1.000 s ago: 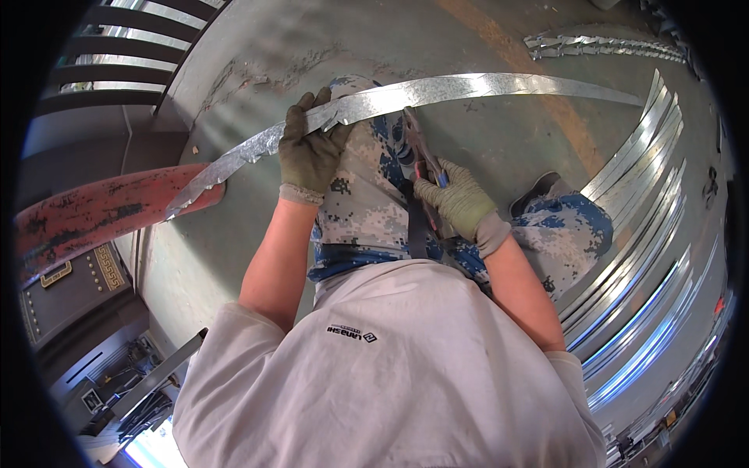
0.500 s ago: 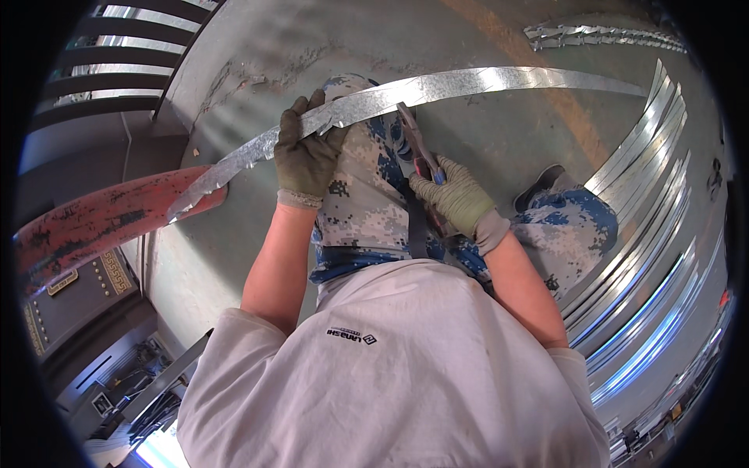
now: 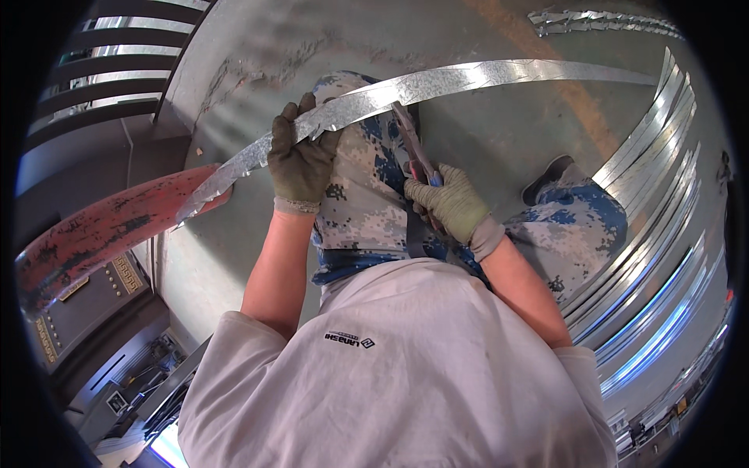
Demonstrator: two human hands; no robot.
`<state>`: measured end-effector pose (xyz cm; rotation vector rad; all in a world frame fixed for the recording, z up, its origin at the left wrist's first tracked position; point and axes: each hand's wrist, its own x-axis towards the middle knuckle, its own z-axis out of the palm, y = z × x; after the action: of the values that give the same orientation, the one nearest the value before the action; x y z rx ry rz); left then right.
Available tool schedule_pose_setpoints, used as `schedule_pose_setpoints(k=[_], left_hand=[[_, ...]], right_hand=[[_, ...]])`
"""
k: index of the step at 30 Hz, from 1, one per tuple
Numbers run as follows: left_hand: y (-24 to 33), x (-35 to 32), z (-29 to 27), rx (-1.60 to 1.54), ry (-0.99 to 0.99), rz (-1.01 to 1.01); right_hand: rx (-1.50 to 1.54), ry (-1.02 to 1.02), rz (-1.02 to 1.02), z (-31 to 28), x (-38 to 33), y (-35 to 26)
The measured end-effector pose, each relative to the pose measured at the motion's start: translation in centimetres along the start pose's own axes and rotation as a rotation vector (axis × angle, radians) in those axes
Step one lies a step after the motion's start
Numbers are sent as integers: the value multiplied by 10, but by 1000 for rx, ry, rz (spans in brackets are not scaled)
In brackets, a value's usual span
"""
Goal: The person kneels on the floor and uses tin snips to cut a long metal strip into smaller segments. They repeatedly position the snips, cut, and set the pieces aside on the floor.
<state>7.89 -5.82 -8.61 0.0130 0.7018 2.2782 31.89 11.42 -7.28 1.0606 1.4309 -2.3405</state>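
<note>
A long, shiny sheet-metal strip (image 3: pixel 437 84) arches over my knee, its near edge notched at the left. My gloved left hand (image 3: pixel 304 156) grips it from below, with the thumb and fingertips showing on its far side. In my gloved right hand (image 3: pixel 451 201) is a pair of tin snips (image 3: pixel 409 140), my fingers wrapped round the handles. The snips' tip touches or overlaps the strip's near edge, right of my left hand; whether the jaws are apart I cannot make out.
A worn red pipe (image 3: pixel 117 222) lies under the strip's left end. Several long metal strips (image 3: pixel 647 226) are spread on the floor at my right. More notched strips (image 3: pixel 601 23) lie at the far right. Dark slats (image 3: pixel 117 70) stand at the far left.
The view has shifted slightly. My left hand has moved a little left along with the strip, and the snips remain at its near edge.
</note>
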Motion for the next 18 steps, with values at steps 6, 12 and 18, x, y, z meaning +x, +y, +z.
schedule_pose_setpoints(k=[6,12,18], left_hand=[[3,2,-1,-18,-52,-41],[5,3,-12,-155,-126,-76],[8,5,-8,-195,-93,-105]], right_hand=[[497,-240,-21,-6,9,20],[1004,-524,137,-2,4,25],[1247,-811,133,3,10,34]])
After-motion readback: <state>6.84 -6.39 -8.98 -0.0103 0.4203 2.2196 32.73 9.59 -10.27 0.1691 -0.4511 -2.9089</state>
